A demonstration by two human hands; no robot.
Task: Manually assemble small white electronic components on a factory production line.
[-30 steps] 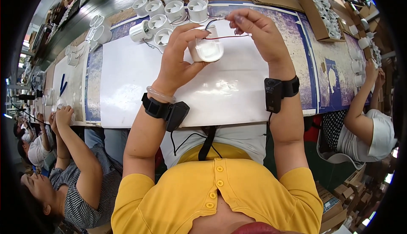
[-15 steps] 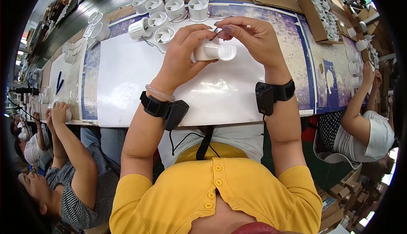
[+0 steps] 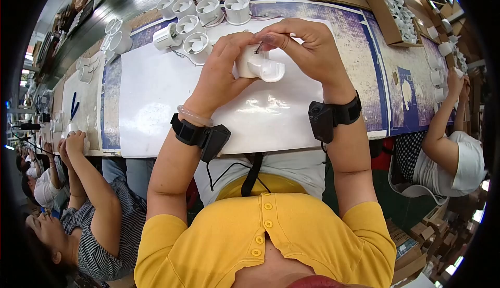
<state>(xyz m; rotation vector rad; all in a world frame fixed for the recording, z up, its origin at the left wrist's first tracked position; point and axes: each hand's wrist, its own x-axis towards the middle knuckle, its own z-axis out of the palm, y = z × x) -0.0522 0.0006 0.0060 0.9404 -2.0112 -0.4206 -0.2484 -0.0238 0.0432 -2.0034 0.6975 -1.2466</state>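
Observation:
My left hand (image 3: 221, 64) grips a white plastic fan housing (image 3: 270, 70) above the white sheet, fingers curled along its left side. The housing is a short round body with a rounded open scoop-like part facing me. From the right, my right hand (image 3: 308, 47) pinches at the top of the housing, thumb and index finger on a thin dark wire (image 3: 258, 48) there. The fingertips of both hands meet at this spot and partly cover the wire's end. Beyond my left hand stand several white round fan units (image 3: 198, 47) with blades showing, one tipped on its side.
A white sheet (image 3: 172, 111) lies over the worn blue-and-white tabletop. At the far right stands a cardboard box (image 3: 385, 19) of white parts. Blue-handled pliers (image 3: 74, 106) lie at left. Co-workers (image 3: 99, 210) sit on both sides, handling white parts.
The housing has tilted, its scoop part turning slightly down and toward me. My right hand has moved a little left, its fingers closer to the wire's entry on the housing.

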